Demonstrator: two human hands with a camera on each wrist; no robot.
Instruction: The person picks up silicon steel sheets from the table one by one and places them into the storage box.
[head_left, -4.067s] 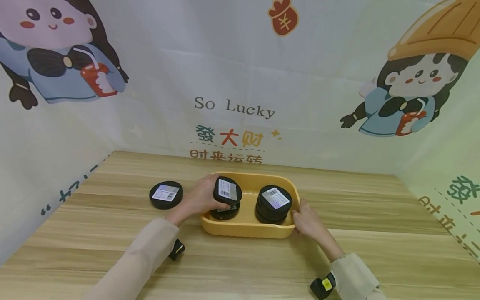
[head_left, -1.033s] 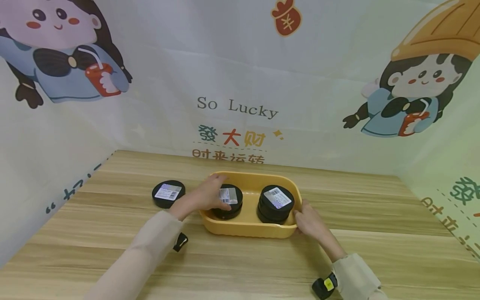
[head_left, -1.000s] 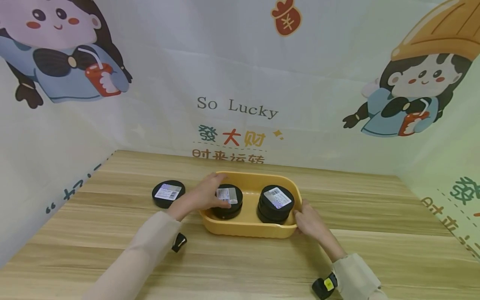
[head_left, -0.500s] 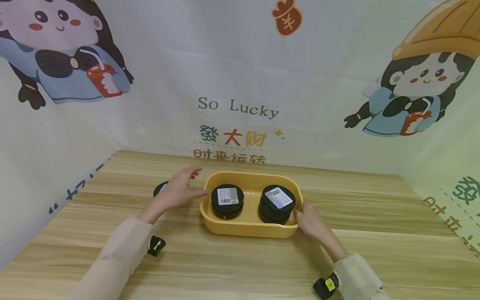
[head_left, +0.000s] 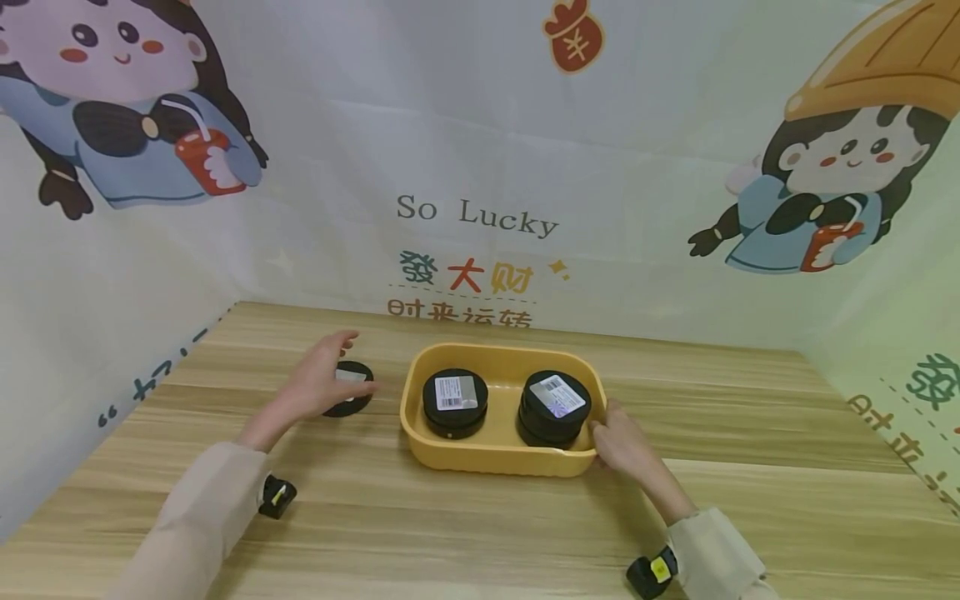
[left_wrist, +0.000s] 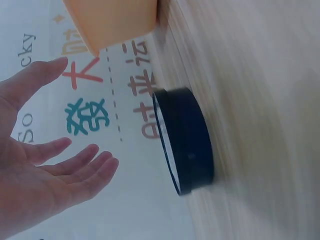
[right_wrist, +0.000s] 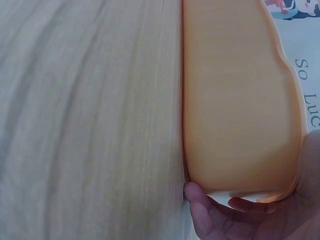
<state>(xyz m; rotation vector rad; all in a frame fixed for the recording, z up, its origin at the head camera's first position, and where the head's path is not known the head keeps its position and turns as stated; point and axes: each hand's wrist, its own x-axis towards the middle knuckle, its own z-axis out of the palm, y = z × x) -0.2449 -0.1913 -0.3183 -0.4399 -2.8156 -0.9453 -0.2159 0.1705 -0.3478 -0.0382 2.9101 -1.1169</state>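
A flat round black tub (head_left: 360,402) with a pale label lies on the table, left of the yellow plastic bin (head_left: 487,460). My left hand (head_left: 311,385) hovers over it, thumb and fingers spread, covering part of it in the head view. In the left wrist view a gap separates the hand (left_wrist: 55,175) from the tub (left_wrist: 185,140). Inside the bin stand two stacks of such tubs, a left stack (head_left: 455,402) and a right stack (head_left: 553,408). My right hand (head_left: 621,437) grips the bin's right end; its fingers (right_wrist: 210,215) curl at the wall in the right wrist view.
The wooden table (head_left: 480,533) runs back to a printed cloth (head_left: 480,150) that hangs behind and along both sides. A small black device (head_left: 277,497) sits at the left wrist, another device (head_left: 651,573) at the right.
My left hand put a tub on the bin's left stack, let go, and moved left out of the bin to the tub on the table. The right hand kept its grip.
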